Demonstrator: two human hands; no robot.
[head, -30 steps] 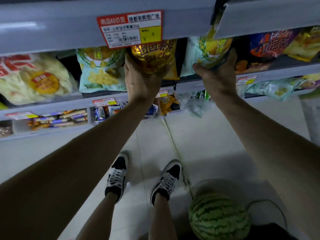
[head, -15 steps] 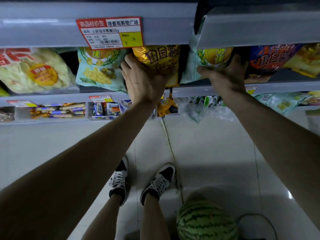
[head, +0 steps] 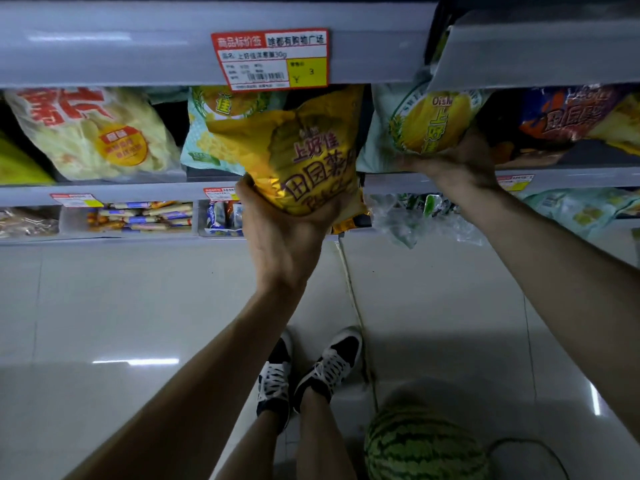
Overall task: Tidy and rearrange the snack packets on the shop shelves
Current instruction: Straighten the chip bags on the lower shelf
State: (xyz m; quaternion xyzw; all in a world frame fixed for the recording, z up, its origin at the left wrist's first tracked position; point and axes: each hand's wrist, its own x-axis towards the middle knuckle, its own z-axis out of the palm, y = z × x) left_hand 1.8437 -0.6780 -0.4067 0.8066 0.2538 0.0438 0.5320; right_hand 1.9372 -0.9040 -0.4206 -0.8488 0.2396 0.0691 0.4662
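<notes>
My left hand (head: 282,244) grips the bottom of a yellow snack packet (head: 304,157) with purple writing, held out in front of the middle shelf (head: 114,192). My right hand (head: 457,168) is closed on the lower edge of a pale green packet with a yellow oval (head: 426,123), which still sits on that shelf. Behind the yellow packet stands a similar pale green corn packet (head: 204,133). A large cream packet with red lettering (head: 90,133) lies at the left, and a dark blue and orange packet (head: 561,116) at the right.
A grey upper shelf edge (head: 138,53) carries a red price tag (head: 272,58). The lower shelf holds small bars in trays (head: 142,216) and clear bags (head: 415,220). On the tiled floor (head: 138,306) are my shoes (head: 311,372) and a watermelon (head: 426,445).
My left hand has pulled the yellow packet forward and down, out from the shelf. My right hand stays on the pale green packet. The view has shifted closer.
</notes>
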